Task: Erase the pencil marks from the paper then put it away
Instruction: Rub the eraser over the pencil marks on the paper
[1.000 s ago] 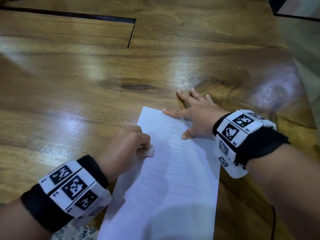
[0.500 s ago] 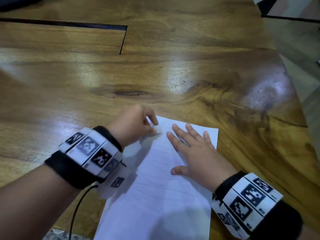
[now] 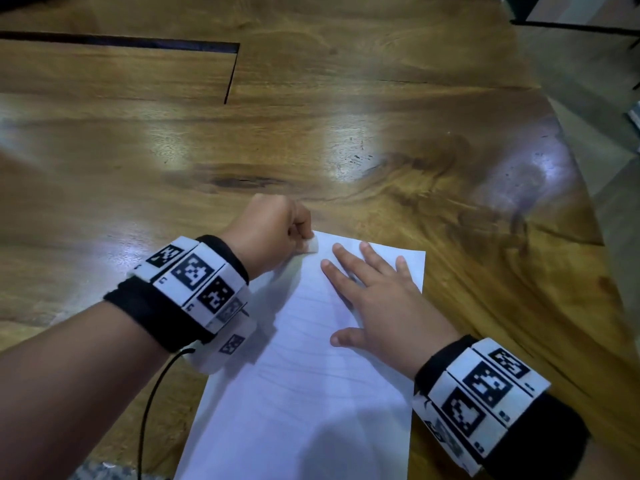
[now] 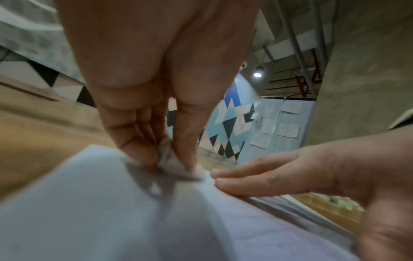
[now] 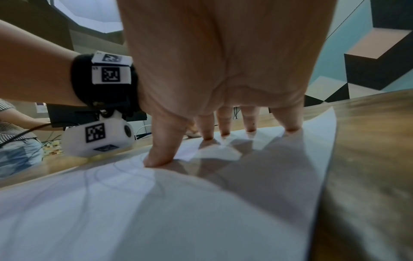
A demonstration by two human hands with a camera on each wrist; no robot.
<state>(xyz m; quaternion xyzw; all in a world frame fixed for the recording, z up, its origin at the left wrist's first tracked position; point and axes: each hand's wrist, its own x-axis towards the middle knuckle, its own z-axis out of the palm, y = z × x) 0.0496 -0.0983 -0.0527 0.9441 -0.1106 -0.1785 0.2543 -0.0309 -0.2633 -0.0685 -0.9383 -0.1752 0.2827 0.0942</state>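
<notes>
A white sheet of paper (image 3: 304, 393) with faint pencil lines lies on the wooden table (image 3: 138, 150), near its front edge. My left hand (image 3: 273, 233) pinches a small white eraser (image 3: 311, 246) and holds it down on the sheet's far left corner. The left wrist view shows the eraser (image 4: 168, 159) between thumb and fingers, touching the paper (image 4: 111, 211). My right hand (image 3: 374, 299) lies flat on the sheet's upper right part with fingers spread. In the right wrist view its fingertips (image 5: 208, 136) press the paper (image 5: 156, 211).
A dark slot (image 3: 228, 74) cuts the tabletop at the far left. The table's curved right edge (image 3: 581, 188) drops off to the floor. A black cable (image 3: 149, 410) hangs from my left wrist. Another person (image 5: 15, 137) is beyond the table.
My left hand moved the eraser from the sheet's left edge up to its far left corner. My right hand came off the far right corner and back onto the sheet.
</notes>
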